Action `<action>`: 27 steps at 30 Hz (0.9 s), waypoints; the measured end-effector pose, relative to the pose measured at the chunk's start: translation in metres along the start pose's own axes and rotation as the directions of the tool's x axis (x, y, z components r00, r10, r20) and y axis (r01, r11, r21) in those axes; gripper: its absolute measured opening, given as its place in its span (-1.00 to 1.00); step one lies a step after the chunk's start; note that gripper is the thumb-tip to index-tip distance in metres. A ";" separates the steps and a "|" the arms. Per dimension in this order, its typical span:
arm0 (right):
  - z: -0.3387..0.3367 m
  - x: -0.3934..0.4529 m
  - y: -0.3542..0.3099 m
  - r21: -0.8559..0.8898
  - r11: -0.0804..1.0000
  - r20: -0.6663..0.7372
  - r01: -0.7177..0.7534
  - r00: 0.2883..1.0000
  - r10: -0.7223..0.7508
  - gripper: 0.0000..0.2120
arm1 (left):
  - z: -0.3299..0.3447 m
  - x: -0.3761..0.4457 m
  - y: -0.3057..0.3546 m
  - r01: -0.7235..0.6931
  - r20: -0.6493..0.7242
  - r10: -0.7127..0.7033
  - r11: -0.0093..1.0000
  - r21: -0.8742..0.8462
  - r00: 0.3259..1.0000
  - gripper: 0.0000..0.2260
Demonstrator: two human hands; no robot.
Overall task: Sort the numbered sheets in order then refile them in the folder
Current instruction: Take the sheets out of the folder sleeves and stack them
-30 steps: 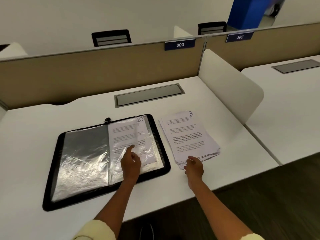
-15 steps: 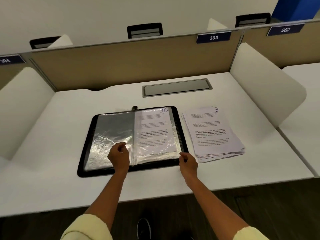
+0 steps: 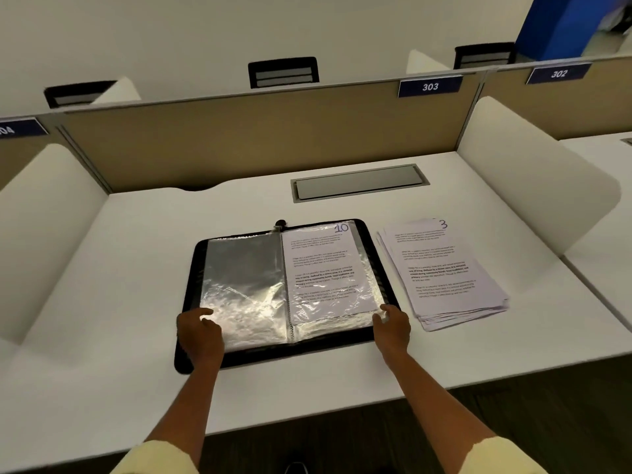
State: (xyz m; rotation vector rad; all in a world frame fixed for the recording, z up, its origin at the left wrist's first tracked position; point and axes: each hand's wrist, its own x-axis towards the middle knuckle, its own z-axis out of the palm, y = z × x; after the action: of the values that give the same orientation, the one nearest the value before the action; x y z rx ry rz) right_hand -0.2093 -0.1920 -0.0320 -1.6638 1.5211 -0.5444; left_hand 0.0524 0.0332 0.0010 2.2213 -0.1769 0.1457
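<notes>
Here we see the stack of sheets [image 3: 444,271] (top one marked 3) just beside the folder [image 3: 379,271]; our left hand [image 3: 200,333] rests with loose fingers on its plastic sleeve [image 3: 242,278], our right hand [image 3: 393,325] pinches its right corner.

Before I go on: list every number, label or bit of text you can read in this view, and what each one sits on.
"10": handwritten, top right corner of the sheet in the folder's right sleeve.
"3": top right corner of the loose stack's top sheet.
"303": blue partition tag.
"302": blue partition tag.
"04": cropped tag, far left.
Printed paragraphs on both sheets: too small to read.

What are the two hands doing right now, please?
Left hand: open, resting on the folder near corner.
Right hand: cannot be told; fingertips at the folder's right sleeves.
</notes>
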 end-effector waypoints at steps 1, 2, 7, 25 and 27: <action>0.002 0.000 -0.002 -0.011 1.000 -0.016 -0.006 1.000 0.006 -0.67 | -0.002 0.004 -0.002 0.030 0.004 -0.030 1.000 -0.008 1.000 -0.72; 0.004 0.000 -0.004 -0.024 1.000 -0.032 -0.014 0.999 0.013 -0.65 | -0.004 0.007 -0.004 0.058 0.010 -0.057 0.998 -0.016 0.998 -0.71; 0.009 -0.003 -0.014 -0.030 0.996 -0.108 -0.086 0.991 0.083 -0.63 | -0.006 0.016 -0.019 0.079 0.095 -0.078 0.997 -0.011 0.992 -0.68; 0.004 -0.013 -0.033 0.020 0.993 -0.236 -0.119 0.964 0.120 -0.85 | 0.066 0.001 0.018 -0.547 0.414 0.509 0.836 -0.029 0.755 -0.81; 0.003 -0.014 -0.033 0.032 0.994 -0.246 -0.103 0.963 0.107 -0.85 | 0.081 -0.012 0.020 -0.585 0.458 0.581 0.797 -0.153 0.673 -0.81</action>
State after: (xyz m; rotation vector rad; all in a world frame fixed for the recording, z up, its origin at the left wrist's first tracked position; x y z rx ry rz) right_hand -0.1892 -0.1792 -0.0050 -1.5346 1.7664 -0.7276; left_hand 0.0409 -0.0424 -0.0349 2.0883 -1.1827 -0.0747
